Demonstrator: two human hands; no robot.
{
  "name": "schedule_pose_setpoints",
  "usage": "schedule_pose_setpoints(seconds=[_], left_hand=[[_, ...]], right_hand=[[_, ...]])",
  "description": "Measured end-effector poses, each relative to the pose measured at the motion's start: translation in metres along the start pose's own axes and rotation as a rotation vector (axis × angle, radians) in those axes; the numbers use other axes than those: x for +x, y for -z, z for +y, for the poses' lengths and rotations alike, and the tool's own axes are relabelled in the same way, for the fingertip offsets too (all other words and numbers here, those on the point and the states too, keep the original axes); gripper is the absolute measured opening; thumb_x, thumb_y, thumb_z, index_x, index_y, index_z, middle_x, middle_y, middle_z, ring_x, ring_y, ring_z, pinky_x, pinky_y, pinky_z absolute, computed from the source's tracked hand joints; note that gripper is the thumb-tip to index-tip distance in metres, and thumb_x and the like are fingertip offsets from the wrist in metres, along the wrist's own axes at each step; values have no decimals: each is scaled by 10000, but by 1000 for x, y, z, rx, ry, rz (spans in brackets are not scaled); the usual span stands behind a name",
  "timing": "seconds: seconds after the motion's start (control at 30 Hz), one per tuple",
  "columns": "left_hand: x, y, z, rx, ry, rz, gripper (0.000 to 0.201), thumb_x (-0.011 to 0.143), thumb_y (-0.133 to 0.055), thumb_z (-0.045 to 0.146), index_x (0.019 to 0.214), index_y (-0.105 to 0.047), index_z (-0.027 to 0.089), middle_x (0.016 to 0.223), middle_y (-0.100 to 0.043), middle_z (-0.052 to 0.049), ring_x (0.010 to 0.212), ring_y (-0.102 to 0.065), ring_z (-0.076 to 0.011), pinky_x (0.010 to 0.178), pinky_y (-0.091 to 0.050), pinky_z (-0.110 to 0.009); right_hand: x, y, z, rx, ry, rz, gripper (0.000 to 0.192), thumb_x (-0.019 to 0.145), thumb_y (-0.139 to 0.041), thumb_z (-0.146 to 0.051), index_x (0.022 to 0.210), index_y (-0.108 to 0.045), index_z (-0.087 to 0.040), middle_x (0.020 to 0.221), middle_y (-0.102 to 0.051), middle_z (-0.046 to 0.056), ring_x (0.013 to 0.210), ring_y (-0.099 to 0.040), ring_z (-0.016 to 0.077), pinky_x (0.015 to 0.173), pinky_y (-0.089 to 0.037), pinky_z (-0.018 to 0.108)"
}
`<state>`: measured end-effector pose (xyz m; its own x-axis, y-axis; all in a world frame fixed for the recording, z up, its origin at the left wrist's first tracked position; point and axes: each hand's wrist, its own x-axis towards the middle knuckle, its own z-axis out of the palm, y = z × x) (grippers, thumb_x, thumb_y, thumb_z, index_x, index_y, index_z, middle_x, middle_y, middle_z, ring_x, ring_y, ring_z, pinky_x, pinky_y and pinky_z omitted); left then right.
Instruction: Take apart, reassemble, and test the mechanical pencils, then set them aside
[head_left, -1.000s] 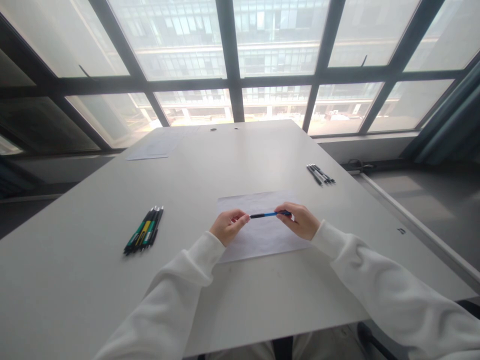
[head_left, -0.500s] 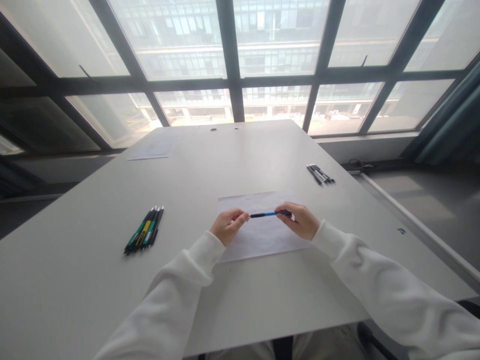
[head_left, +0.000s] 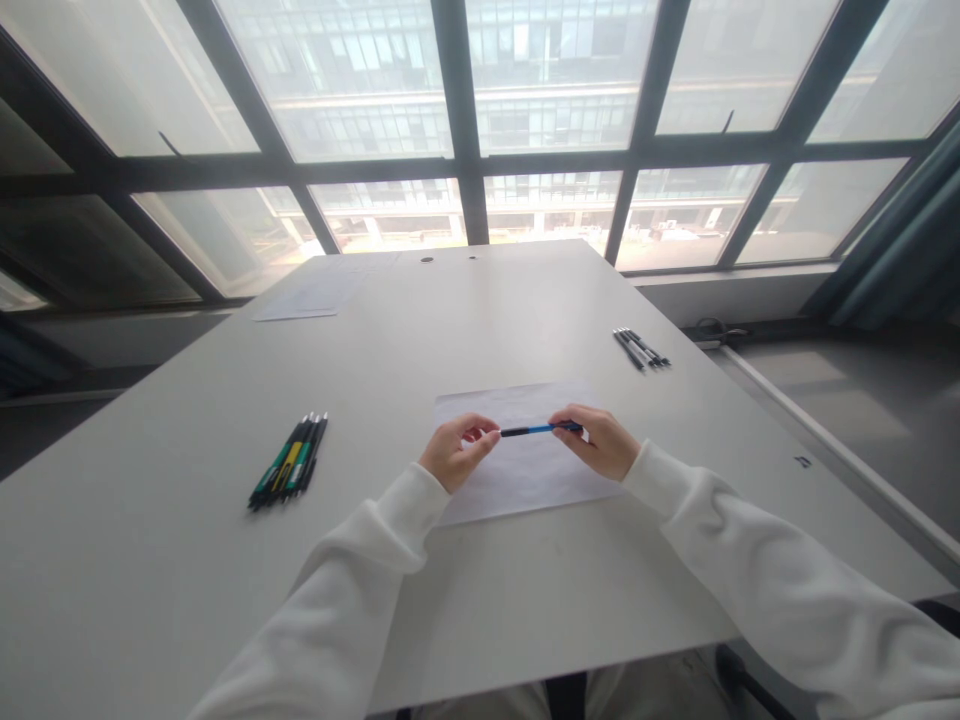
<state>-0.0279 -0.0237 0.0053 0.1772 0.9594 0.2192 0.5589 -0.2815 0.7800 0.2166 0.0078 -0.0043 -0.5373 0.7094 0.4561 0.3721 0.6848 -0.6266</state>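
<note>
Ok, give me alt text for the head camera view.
Two white-sleeved hands hold a blue pen level over a sheet of paper on a white table: left hand at one end, right hand at the other. Pen bunches lie either side.

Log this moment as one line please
left hand: pinches blue pen tip | right hand: holds its other end | pen over paper sheet

No lettering, brand, number or sign can be read anywhere here. The sheet of paper (head_left: 525,460) on the table (head_left: 187,560) shows no legible writing, and any print on the pens (head_left: 289,468) left of that sheet is too small to make out.
</note>
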Motion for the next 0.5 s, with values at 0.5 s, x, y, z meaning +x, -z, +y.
schedule_pose_setpoints(seconds=[0.5], left_hand=[[-1, 0, 0, 27, -13, 15, 223, 735, -548, 356, 787, -644, 162, 696, -636, -28, 662, -562, -143, 658, -442, -254]], right_hand=[[0, 1, -1, 5, -15, -13, 167, 824, -475, -240, 932, -587, -176, 802, -601, 40, 627, -519, 108, 630, -447, 237]])
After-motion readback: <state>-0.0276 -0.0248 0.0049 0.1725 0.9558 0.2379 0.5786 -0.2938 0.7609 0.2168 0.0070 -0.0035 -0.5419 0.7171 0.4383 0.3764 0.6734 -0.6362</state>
